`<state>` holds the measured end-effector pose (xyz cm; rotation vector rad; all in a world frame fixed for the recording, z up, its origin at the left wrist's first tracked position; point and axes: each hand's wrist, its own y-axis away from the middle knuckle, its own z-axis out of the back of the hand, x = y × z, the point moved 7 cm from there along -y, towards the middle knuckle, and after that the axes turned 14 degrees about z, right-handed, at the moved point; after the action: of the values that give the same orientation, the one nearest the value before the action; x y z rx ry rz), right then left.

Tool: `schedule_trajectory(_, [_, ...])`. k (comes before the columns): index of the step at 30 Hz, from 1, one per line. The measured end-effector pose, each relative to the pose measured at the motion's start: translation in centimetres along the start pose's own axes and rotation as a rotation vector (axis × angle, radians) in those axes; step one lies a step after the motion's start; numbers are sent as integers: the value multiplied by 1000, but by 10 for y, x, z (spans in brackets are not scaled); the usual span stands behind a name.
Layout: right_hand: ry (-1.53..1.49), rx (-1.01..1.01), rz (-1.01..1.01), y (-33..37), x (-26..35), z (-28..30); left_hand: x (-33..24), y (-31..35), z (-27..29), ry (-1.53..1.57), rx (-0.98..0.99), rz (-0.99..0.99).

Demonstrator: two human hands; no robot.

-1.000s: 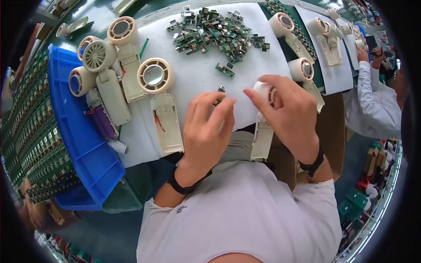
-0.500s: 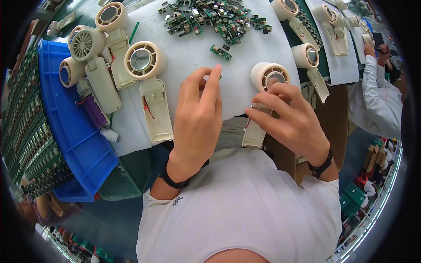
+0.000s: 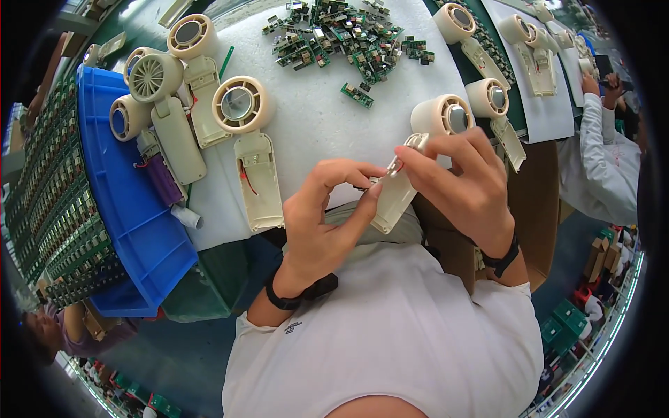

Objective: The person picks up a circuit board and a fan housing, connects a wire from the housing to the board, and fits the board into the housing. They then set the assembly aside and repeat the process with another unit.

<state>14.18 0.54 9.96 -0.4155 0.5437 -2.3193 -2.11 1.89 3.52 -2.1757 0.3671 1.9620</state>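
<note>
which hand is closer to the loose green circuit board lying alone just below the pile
The right. The right hand sits just below and right of the lone green circuit board, by the cream fan it holds. The left hand is lower, farther off.

Single head view, fisheye, worn on person's head, looking steeply down over chest onto surface [image 3: 313, 132]. Close range: left hand [image 3: 324, 223] and right hand [image 3: 467, 184] fill centre. Far edge of surface at top, blue tray [image 3: 132, 230] left, co-worker's sleeve [image 3: 599, 160] far right. Edges bend toward rim.
</note>
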Motion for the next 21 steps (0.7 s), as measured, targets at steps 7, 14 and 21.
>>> schedule_trajectory(7, [-186,-204,-470,10,-8,-17,6,-1,-9,-123,42,-22])
schedule_trajectory(14, [-177,-135,-552,10,-8,-29,-5,-14,0,-353,-94,-44])
schedule_trajectory(21, [-176,-101,-416,12,-6,-25,-27,-9,-3,-783,-208,-242])
